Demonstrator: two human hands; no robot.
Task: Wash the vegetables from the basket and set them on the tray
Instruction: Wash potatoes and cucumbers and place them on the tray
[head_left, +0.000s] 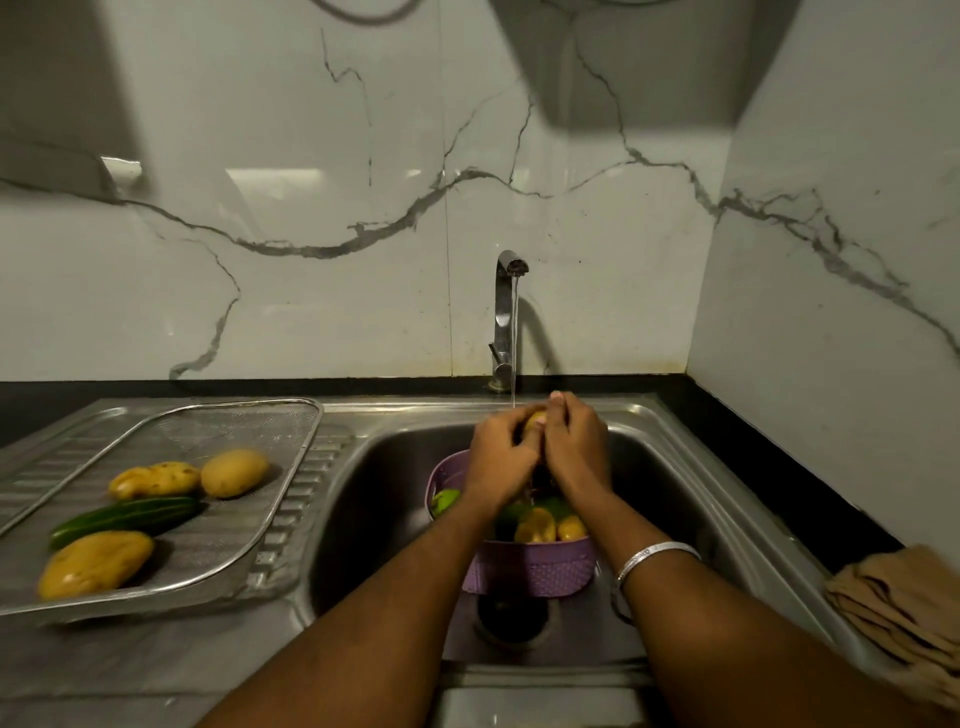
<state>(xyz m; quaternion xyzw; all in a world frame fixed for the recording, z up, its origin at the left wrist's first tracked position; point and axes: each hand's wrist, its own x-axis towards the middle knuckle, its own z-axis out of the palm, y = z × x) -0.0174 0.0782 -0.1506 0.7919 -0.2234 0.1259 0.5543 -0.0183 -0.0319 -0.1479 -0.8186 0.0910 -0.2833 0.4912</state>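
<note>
Both hands hold a yellow potato (535, 420) under the running tap (508, 317), above the sink (395, 499). My left hand (498, 452) wraps it from the left and my right hand (574, 447) from the right, so most of it is hidden. Below them a purple basket (530, 569) stands in the sink with potatoes and green vegetables inside. On the drainboard at left lies a wire mesh tray (249, 415) holding three potatoes (234, 472) and a cucumber (124, 518).
A thin stream of water falls from the tap spout. The sink drain (511, 618) sits just in front of the basket. A folded brown cloth (904, 603) lies on the black counter at right. Marble wall panels close the back and right side.
</note>
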